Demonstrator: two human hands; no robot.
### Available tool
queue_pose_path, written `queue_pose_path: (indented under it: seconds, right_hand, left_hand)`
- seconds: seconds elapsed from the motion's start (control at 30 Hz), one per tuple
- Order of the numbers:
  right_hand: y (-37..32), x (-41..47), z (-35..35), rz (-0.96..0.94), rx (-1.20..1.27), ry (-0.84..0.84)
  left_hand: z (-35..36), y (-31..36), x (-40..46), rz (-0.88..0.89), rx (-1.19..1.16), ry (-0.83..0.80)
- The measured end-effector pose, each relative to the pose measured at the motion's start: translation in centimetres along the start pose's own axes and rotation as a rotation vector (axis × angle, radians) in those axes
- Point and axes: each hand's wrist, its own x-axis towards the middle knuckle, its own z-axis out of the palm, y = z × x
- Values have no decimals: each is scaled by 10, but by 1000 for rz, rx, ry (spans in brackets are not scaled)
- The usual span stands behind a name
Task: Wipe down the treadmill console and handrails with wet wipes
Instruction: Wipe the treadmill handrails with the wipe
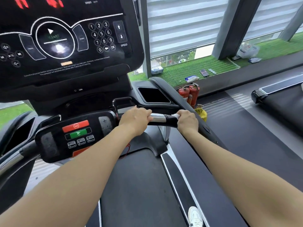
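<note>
here left hand (136,119) grip wrapped round handrail (161,119); right hand (186,121) grip clamps wet wipe (176,115) against it.

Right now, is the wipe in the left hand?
No, the white wipe pokes out of the right hand on the handrail.

Black console (65,38) with white markings, red stop button (75,126), green go button (78,133), white wipe (176,115), silver-and-black handrail (161,119).
</note>
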Motion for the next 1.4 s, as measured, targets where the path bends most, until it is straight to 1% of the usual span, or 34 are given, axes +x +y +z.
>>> queue_pose_path:
  seconds: [0.1,0.23,0.3,0.37,0.47,0.53,0.57,0.6,0.7,0.73,0.77,0.83,0.9,0.97,1.07,1.27,1.37,1.4]
  right_hand:
    - [-18,0,-2,4,96,-45]
    - [-48,-6,-3,-48,162,-111]
    - [-80,-19,1,-138,206,-138]
    - [-119,-37,8,-296,241,-154]
    - [-150,-61,17,-474,174,-106]
    - [-141,-58,17,-530,165,-125]
    - [-130,-52,14,-529,158,-141]
    - [-118,-44,11,-487,143,-147]
    - [-82,-22,-5,-225,65,-142]
    - [-79,-21,-7,-176,36,-142]
    - [-83,-23,-7,-171,28,-138]
    - [-107,-40,1,-262,76,-107]
    - [-135,-63,15,-396,133,-68]
    - [-145,-82,24,-484,151,3]
    - [-128,-90,34,-572,219,78]
    - [-93,-91,45,-879,198,251]
    - [-73,-88,41,-954,170,227]
    - [-66,-89,43,-933,179,194]
  left_hand:
    - [-8,-5,-5,12,34,-39]
    - [-23,-25,-19,-5,142,101]
    - [-29,-39,-27,-54,197,130]
    - [-35,-54,-35,-120,243,155]
    - [-40,-67,-47,-178,238,172]
    - [-43,-71,-57,-163,176,149]
    - [-46,-72,-62,-162,125,141]
    - [-47,-72,-65,-166,75,136]
    - [-53,-73,-67,-169,27,112]
    - [-55,-74,-66,-167,27,107]
    - [-57,-75,-65,-167,17,103]
    - [-59,-76,-63,-171,-4,103]
    - [-60,-74,-63,-173,6,103]
    - [-60,-73,-63,-169,26,102]
    - [-61,-73,-64,-173,22,98]
    - [-61,-68,-67,-174,62,99]
    - [-62,-67,-67,-162,76,100]
    - [-62,-67,-67,-162,71,98]
